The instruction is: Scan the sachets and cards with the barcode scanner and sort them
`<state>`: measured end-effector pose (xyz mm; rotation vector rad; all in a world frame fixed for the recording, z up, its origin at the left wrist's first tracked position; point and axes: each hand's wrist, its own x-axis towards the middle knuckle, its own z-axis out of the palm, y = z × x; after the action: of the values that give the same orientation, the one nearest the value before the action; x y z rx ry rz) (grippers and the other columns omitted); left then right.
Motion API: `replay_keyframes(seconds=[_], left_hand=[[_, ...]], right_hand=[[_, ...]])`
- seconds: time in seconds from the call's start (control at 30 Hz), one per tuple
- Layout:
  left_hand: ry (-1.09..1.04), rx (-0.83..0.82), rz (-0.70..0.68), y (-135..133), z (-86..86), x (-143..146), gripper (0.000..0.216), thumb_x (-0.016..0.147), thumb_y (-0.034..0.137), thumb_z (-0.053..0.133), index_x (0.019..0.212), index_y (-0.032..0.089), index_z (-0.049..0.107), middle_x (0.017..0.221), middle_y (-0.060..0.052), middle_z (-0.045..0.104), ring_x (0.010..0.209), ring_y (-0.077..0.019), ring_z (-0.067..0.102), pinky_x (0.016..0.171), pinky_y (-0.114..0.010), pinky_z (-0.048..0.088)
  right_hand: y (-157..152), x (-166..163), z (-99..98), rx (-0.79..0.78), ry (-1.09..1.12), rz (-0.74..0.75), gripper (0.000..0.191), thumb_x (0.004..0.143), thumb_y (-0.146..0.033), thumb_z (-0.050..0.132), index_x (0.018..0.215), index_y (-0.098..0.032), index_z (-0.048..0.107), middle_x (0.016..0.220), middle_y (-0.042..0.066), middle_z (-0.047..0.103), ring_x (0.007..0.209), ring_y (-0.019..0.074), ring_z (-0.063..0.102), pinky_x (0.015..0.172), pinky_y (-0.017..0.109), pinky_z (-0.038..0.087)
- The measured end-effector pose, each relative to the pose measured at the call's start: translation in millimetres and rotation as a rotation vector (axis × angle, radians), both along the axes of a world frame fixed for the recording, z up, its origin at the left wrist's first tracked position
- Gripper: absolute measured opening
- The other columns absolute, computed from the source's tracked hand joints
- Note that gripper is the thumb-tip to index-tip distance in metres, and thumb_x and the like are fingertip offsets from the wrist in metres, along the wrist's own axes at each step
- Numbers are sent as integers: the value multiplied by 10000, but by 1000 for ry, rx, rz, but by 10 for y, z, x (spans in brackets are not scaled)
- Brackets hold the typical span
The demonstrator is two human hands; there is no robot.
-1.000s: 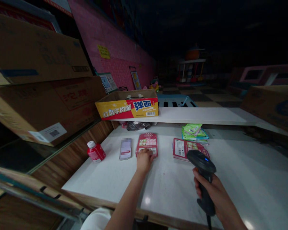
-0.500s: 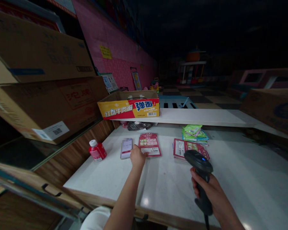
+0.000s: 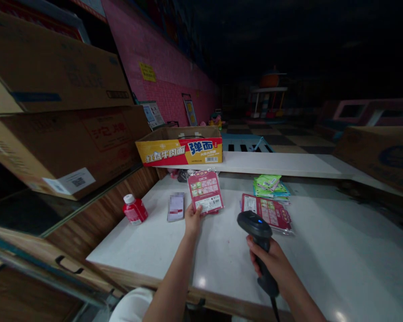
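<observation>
My left hand (image 3: 192, 218) grips the lower left corner of a red packet (image 3: 205, 192) and holds it tilted up off the white counter (image 3: 322, 250), its barcode label facing me. My right hand (image 3: 272, 264) is closed around the handle of a black barcode scanner (image 3: 255, 226), whose head with a small blue light sits to the right of the packet. A phone (image 3: 176, 206) lies flat just left of my left hand. More red packets (image 3: 267, 212) lie in a pile behind the scanner.
A small red bottle (image 3: 134, 210) with a white cap lies at the counter's left edge. Green packets (image 3: 270, 184) lie under the raised white shelf (image 3: 282, 163), which carries a yellow-and-red noodle carton (image 3: 181, 150). Large cardboard boxes (image 3: 60, 134) are stacked at left; another box (image 3: 386, 154) stands at far right.
My left hand took hold of the red packet that lay flat and lifted it, tilted, off the counter. My right hand moved the scanner left, closer to the packet.
</observation>
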<state>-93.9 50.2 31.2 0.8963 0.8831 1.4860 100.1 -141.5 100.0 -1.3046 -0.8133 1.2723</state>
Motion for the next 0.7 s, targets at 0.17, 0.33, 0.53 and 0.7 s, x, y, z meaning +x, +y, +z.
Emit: replay_keyframes(seconds=[0.17,0.33,0.53,0.7], left_hand=[[-16,86,-26,16,-86,-17,567,620,445,808,1059,128,639,1043,-125,715,939,-267,683,848,-396,556],[-16,141,-52,10,-147,-35,526,668,437,781,1069,129,637,1039,-113,716,950,-255,680,895,-414,535],[27,105,-24,-39,-107,-17,508,669,445,773,1054,140,644,1044,-120,710,947,-238,677,864,-370,540],[79,63,-9,-54,-74,-16,550,641,484,771,1053,142,642,1055,-119,707,962,-242,671,837,-344,544]], right_hand=[[169,-195,-59,6,-63,5,444,678,-531,699,908,-188,535,485,-71,537,348,103,472,321,198,343],[320,-280,-69,10,-126,24,391,681,-512,678,836,-198,505,457,-79,520,338,110,473,319,209,355],[362,-296,-69,21,-166,14,356,719,-502,653,820,-195,503,452,-80,516,334,104,470,323,208,358],[376,-298,-80,20,-142,29,355,711,-498,663,805,-193,507,435,-83,504,329,104,461,320,209,355]])
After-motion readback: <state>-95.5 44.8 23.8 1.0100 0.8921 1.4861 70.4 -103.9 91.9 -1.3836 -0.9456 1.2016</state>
